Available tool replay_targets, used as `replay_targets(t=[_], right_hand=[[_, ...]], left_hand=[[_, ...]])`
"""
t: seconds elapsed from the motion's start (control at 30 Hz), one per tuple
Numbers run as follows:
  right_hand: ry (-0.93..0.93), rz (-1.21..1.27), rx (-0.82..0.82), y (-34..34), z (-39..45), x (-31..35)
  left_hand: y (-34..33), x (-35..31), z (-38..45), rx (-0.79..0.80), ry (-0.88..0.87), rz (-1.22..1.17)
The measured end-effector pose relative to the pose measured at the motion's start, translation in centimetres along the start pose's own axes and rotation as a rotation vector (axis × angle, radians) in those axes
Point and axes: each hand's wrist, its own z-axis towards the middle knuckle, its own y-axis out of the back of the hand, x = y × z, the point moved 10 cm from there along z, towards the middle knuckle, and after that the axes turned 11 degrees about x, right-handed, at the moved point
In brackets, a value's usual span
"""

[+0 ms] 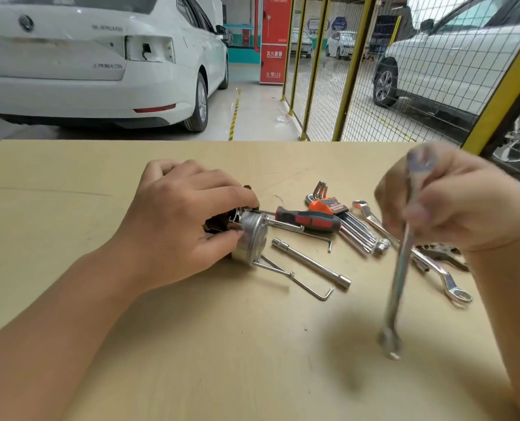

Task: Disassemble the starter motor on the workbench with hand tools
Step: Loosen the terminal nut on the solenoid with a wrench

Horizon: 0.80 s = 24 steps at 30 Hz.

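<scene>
Garage bay. White car behind the bench at left; yellow mesh fence at right, red cabinet between them, second car beyond the fence.

Bench: pale wood top, fills lower frame.

Left hand rests on the bench, fingers curled round the motor. Thumb and fingertips grip its near end. Motor lies on its side just left of bench centre, round silver end cap facing right; two long through-bolts stick out from the cap toward the tools.

Right hand is raised above the bench at right, fingers closed round the upper part of a spanner. Spanner hangs almost vertical, lower end just above or on the bench; motion blur, contact cannot be told.

Loose tools to the right of the motor: screwdriver, red-black handle, just beside the cap; hex key set in orange holder behind it; tube socket wrench lying diagonally near the motor; ring spanner far right, partly under the right wrist; small socket between hex keys and spanner.
</scene>
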Motion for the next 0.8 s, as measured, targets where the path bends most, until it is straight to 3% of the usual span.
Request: replay_targets(t=[0.1,0.23,0.5,0.8], right_hand=[[0.26,0.289,-0.216,3.3,-0.2,0.5],[0.336,0.217,-0.51,5.4,-0.7,-1.5],[0.183,0.236,-0.47,4.3,1.1,-4.6],[0.152,0.211,-0.421,3.9,1.2,-4.8]], left_hand=[[0.0,0.6,-0.1,0.053,-0.03,-0.112],[0.2,1.9,-0.8,0.118,-0.009,-0.316],[1.1,2.7,-1.0,0.049,0.089,-0.488],[1.5,2.5,-1.1,0.027,0.083,-0.463]])
